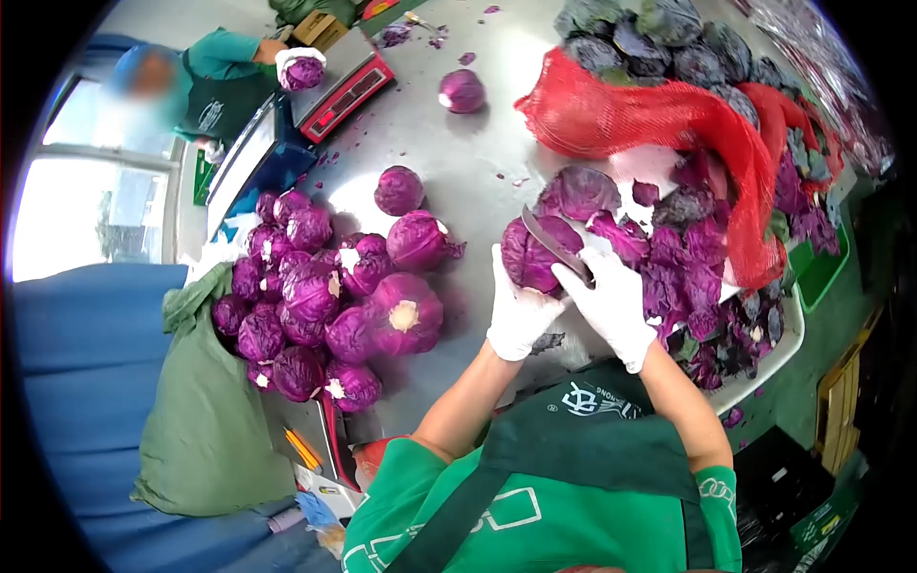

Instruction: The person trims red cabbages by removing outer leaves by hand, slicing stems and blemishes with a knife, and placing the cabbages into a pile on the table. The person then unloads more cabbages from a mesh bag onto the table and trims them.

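My left hand (521, 310), in a white glove, grips a red cabbage (528, 258) from below and the left side. In my gloved right hand (608, 296) is a knife (546, 236), its curved blade lying across the top of that cabbage. Behind the held cabbage sits another red cabbage (580, 193) with duller outer leaves. Loose purple leaves (680, 277) are heaped just right of my right hand. The knife's handle is mostly hidden by my fingers.
Many red cabbages (310, 291) pile up on the left beside a green sack (205, 401). A red mesh bag (650, 124) and dark untrimmed cabbages (669, 48) lie back right. A white tray (791, 334) catches leaves. Across the metal table (430, 153), a co-worker holds a cabbage (304, 74) near a scale (349, 95).
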Demonstrator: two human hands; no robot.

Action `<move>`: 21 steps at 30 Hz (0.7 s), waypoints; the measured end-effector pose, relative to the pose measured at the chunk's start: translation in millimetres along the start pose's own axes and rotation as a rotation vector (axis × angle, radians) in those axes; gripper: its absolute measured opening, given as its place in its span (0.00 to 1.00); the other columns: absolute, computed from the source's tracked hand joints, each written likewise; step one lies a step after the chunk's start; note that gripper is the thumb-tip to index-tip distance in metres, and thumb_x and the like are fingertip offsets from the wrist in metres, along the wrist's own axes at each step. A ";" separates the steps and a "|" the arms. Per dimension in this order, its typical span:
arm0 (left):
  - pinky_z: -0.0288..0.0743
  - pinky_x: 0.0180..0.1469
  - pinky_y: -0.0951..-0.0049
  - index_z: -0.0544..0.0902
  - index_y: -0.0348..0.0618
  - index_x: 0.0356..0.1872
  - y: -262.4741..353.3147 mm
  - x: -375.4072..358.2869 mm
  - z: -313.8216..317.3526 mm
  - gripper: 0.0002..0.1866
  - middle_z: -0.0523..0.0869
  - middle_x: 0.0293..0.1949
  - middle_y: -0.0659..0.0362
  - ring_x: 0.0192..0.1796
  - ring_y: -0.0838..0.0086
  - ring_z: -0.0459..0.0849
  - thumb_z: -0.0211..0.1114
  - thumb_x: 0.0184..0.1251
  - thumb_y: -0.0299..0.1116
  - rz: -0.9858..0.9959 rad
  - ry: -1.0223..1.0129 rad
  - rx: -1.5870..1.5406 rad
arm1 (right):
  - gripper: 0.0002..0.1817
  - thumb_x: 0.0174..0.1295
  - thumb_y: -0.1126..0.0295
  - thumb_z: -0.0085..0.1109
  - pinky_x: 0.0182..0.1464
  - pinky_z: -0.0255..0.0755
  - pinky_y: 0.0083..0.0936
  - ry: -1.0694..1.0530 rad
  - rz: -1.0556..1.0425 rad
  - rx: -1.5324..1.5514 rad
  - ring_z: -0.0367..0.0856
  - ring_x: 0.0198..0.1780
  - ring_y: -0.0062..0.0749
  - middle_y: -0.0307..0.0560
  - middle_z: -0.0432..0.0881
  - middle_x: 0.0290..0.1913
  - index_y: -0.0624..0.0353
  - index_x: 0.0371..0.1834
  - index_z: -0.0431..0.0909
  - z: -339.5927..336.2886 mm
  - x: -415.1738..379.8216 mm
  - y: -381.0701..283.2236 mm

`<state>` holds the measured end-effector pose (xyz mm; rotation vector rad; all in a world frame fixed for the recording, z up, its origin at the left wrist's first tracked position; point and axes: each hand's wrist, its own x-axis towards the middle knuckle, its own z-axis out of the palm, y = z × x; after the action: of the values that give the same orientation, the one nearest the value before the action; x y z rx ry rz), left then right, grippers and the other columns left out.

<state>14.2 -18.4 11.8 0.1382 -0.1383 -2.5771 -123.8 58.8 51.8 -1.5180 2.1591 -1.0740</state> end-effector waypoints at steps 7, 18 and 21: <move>0.69 0.71 0.43 0.64 0.54 0.75 37.6 12.2 31.4 0.39 0.73 0.70 0.53 0.71 0.58 0.73 0.59 0.71 0.64 0.189 0.471 0.302 | 0.02 0.59 0.79 0.64 0.38 0.74 0.28 -0.025 -0.006 0.373 0.80 0.31 0.36 0.55 0.82 0.34 0.65 0.34 0.82 8.1 4.4 -4.6; 0.73 0.66 0.52 0.69 0.37 0.68 310.1 63.1 16.6 0.56 0.77 0.62 0.35 0.64 0.46 0.78 0.74 0.45 0.71 0.888 1.486 1.774 | 0.18 0.69 0.77 0.59 0.27 0.65 0.12 -0.263 0.500 0.885 0.75 0.30 0.10 0.34 0.85 0.42 0.60 0.62 0.76 19.3 8.2 27.0; 0.70 0.69 0.47 0.64 0.37 0.69 366.1 54.6 -14.8 0.61 0.71 0.67 0.38 0.69 0.43 0.73 0.77 0.40 0.70 0.586 1.707 1.975 | 0.26 0.73 0.72 0.55 0.34 0.75 0.16 -0.132 0.409 0.945 0.80 0.44 0.19 0.40 0.76 0.66 0.58 0.74 0.68 38.7 2.9 62.7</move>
<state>161.2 -357.4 39.8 2.1466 -1.4624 -0.2539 -144.1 50.9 -18.7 -0.6545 1.4031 -1.4624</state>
